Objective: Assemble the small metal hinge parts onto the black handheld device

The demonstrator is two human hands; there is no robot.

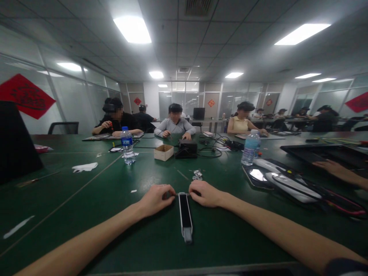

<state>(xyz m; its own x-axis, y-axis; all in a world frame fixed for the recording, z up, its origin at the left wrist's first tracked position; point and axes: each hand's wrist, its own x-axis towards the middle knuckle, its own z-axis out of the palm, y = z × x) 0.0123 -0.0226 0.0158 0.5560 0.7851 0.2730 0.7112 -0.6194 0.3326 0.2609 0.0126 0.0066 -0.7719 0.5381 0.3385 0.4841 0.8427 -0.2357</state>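
Observation:
A long narrow black device with a silver frame (185, 214) lies flat on the green table (115, 199), pointing away from me. My left hand (156, 199) rests curled at its far left corner, fingers pinched at the top edge. My right hand (205, 193) is curled at the far right corner, fingertips touching the same end. Small silver parts (197, 175) lie just beyond my hands.
Two water bottles (127, 145) (250, 147), a small cardboard box (163, 152) and a black unit with cables (186, 148) stand further back. Dark trays with white devices (283, 180) lie to the right, where another person's hand (330, 166) rests. Several people sit at the far side.

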